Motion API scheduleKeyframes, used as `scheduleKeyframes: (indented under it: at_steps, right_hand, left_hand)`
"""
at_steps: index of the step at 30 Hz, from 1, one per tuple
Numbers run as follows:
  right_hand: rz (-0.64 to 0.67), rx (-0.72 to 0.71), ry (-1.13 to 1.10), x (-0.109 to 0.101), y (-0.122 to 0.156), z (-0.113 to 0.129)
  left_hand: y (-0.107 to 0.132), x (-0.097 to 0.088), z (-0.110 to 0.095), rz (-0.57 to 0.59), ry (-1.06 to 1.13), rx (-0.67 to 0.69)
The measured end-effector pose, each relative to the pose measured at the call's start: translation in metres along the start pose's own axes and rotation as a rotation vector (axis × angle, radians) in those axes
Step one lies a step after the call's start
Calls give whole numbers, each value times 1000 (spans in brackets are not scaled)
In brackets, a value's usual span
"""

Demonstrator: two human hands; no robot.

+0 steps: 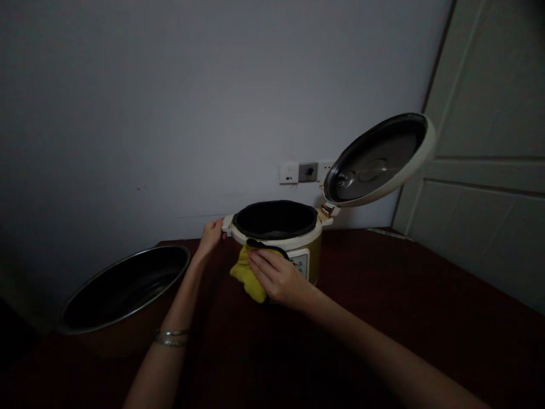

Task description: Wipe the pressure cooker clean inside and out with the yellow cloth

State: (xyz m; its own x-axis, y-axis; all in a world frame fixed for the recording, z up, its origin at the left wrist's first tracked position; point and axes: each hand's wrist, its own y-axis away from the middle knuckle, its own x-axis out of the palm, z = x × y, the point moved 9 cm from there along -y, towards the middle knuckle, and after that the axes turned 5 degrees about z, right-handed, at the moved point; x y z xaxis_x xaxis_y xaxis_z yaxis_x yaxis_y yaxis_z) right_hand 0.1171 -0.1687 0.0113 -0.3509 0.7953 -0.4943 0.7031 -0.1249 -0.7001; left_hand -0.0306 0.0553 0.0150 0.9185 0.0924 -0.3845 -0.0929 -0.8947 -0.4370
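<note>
A rice cooker (304, 250) stands on the dark red table (383, 295) against the wall, its lid (378, 159) swung up and open to the right. A dark inner pot (275, 218) sits inside it. My right hand (279, 276) presses a yellow cloth (247, 275) flat against the cooker's front, fingers together on the cloth. My left hand (210, 236) grips the small side handle at the cooker's left rim. Bangles circle my left wrist.
A large metal bowl (123, 295) sits on the table at the left, near my left forearm. A wall socket (307, 172) is behind the cooker. A white door (489, 170) stands at the right.
</note>
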Motion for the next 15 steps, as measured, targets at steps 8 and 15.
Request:
scheduleKeyframes:
  at_steps: [8, 15]
  right_hand:
    - [23, 45, -127, -27, 74, -42]
    - [63, 30, -108, -25, 85, -44]
  left_hand:
    - [1, 1, -5, -4, -24, 13]
    - [5, 2, -11, -7, 20, 60]
